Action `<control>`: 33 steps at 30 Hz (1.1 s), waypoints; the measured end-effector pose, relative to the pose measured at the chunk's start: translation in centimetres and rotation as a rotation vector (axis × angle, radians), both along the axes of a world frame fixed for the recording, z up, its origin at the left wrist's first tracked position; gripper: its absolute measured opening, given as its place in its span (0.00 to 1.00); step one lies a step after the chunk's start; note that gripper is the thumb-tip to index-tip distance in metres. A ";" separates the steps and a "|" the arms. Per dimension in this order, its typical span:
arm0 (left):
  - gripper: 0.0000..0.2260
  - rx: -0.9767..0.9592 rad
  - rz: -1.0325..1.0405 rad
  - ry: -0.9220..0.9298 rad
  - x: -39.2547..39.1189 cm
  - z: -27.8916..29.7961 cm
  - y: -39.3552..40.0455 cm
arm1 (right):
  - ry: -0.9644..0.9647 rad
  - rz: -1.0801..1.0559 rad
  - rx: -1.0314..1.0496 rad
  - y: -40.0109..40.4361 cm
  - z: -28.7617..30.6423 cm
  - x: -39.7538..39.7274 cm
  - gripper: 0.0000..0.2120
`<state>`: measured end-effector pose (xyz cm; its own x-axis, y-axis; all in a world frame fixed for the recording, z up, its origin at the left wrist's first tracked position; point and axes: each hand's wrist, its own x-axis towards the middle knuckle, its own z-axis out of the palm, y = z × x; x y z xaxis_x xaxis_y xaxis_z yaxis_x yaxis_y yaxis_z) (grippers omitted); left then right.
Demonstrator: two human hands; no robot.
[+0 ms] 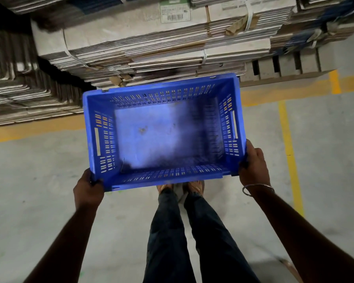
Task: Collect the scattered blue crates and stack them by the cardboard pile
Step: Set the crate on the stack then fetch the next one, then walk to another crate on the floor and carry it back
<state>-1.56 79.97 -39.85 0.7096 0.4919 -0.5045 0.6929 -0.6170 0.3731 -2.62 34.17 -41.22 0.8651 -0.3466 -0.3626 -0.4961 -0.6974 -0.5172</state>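
Leftmost, a stepped heap of flattened cardboard sheets (18, 92) lies on the floor, its corrugated edges showing in layers. Next, the left hand (88, 188) grasps the near left corner of the one blue crate (161, 131), fingers curled under the rim. That crate is a rectangular plastic box, open at the top, its four walls pierced with rows of small slots and a long handle slot in each short side; its smooth bottom is scuffed and dirty. It is held above the grey concrete floor (33, 180), over the person's two feet, its far edge close to the strapped bundle of flat cardboard (151, 43) piled ahead. Two legs in dark trousers (182, 231) stand below. The right hand (253, 166) clasps the near right corner, a thin metal bangle (258, 188) round the wrist. Yellow painted lines (288, 148) cross the floor at right.
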 end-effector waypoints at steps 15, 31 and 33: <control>0.22 0.044 -0.020 0.008 -0.1 -0.8 0.1 | 0.119 0.096 -0.020 -0.4 0.7 -0.4 0.37; 0.23 -0.230 -0.005 0.030 -6.9 13.8 -6.9 | 0.108 0.293 0.063 2.6 15.5 -2.8 0.27; 0.19 -0.300 -0.008 0.035 -8.1 16.2 -6.6 | 0.116 0.395 0.059 3.4 17.2 -2.6 0.24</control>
<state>-9.71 73.41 -23.64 0.6924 0.3116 -0.6508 0.7041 -0.4887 0.5152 -5.18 37.58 -24.04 0.8798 0.0278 -0.4745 -0.2538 -0.8166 -0.5185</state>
